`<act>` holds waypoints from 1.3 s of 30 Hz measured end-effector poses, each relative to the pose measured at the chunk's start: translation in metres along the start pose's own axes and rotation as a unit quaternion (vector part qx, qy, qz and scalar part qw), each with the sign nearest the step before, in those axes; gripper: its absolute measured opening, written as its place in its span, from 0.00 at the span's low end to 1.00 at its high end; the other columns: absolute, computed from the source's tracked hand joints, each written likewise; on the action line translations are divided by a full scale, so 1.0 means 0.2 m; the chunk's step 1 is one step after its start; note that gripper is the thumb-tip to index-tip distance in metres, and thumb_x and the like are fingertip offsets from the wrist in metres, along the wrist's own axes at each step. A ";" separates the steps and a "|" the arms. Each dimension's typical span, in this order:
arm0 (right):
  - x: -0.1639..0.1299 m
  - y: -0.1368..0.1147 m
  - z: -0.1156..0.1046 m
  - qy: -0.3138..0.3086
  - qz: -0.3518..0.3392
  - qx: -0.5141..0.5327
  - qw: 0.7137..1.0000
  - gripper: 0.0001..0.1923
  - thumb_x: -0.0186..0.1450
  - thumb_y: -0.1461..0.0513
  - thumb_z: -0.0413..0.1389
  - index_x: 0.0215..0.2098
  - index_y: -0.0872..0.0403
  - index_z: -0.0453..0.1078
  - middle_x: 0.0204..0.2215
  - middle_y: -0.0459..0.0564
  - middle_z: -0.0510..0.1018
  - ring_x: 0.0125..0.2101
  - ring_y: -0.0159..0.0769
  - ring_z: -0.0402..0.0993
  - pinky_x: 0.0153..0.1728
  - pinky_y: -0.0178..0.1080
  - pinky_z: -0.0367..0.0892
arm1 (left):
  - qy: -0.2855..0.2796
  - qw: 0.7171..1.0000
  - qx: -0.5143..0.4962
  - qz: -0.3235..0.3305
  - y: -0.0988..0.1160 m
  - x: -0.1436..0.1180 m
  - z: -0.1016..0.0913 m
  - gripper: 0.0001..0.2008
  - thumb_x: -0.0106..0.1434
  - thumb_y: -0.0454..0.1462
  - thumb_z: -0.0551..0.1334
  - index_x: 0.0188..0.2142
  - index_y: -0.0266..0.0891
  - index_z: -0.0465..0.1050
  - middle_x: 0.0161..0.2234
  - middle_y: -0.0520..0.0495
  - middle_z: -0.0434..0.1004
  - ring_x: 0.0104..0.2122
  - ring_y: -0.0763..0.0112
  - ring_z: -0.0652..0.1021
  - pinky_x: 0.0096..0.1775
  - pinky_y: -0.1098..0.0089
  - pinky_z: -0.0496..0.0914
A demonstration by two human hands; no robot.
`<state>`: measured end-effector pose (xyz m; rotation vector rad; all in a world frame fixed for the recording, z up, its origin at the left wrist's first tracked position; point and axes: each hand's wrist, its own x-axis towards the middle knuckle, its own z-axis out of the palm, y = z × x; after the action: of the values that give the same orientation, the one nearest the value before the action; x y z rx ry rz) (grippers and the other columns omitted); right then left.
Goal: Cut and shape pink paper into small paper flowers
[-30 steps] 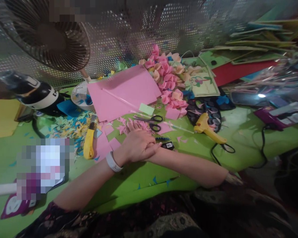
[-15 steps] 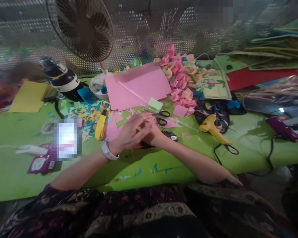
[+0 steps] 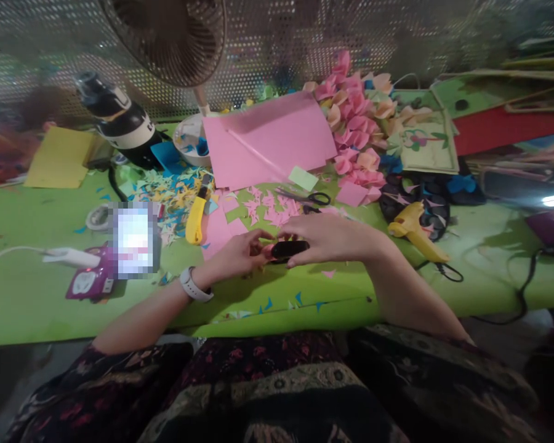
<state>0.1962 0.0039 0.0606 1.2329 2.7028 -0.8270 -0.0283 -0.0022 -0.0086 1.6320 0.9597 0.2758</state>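
Observation:
My right hand (image 3: 335, 240) is closed around a glossy black oblong thing (image 3: 290, 249), low over the front of the green table. Its exact kind does not show. My left hand (image 3: 237, 255), with a pale watch on the wrist, meets it from the left. Its fingers pinch a small pink paper piece (image 3: 268, 251) at the black thing's left end. Just behind the hands lie black-handled scissors (image 3: 318, 198), pink paper scraps (image 3: 270, 208) and a yellow cutter knife (image 3: 196, 221).
A large pink sheet (image 3: 272, 141) lies behind, beside a heap of pink paper flowers (image 3: 357, 117). To the right is a yellow glue gun (image 3: 418, 231). On the left are a lit phone (image 3: 133, 240), a black bottle (image 3: 127, 129) and a fan (image 3: 175, 37).
My hands were together, fingers overlapping; now they have come apart. My right hand has moved right, and the black thing now shows in it. The whole view has shifted slightly.

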 end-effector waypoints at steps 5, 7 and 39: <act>0.01 -0.04 0.04 0.007 -0.006 -0.024 1.000 0.05 0.63 0.61 0.59 0.38 0.53 0.74 0.35 0.51 0.79 0.35 0.39 0.72 0.32 0.38 0.57 | -0.018 0.996 -0.080 -0.017 -0.05 0.04 0.04 0.18 0.65 0.49 0.62 0.44 0.41 0.62 0.27 0.52 0.77 0.21 0.75 0.76 0.22 0.76 0.67; 0.01 -0.06 0.03 0.007 -0.014 -0.028 0.999 0.04 0.65 0.62 0.57 0.36 0.53 0.73 0.34 0.50 0.79 0.33 0.38 0.72 0.31 0.38 0.56 | -0.016 0.996 -0.079 -0.025 -0.06 0.04 0.04 0.19 0.64 0.50 0.62 0.44 0.41 0.62 0.26 0.53 0.76 0.20 0.75 0.75 0.21 0.77 0.67; -0.12 0.31 -0.11 0.181 0.263 -0.147 0.936 0.10 0.58 0.54 0.61 0.32 0.52 0.74 0.32 0.56 0.79 0.37 0.50 0.74 0.35 0.45 0.65 | 0.119 0.977 -0.175 -0.025 0.06 -0.02 -0.13 0.17 0.57 0.46 0.71 0.38 0.36 0.76 0.33 0.46 0.80 0.29 0.73 0.80 0.28 0.75 0.71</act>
<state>0.2615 0.0309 0.0572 2.0400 2.3900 -0.1326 -0.0413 0.0140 0.0115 1.2692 1.0620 0.5823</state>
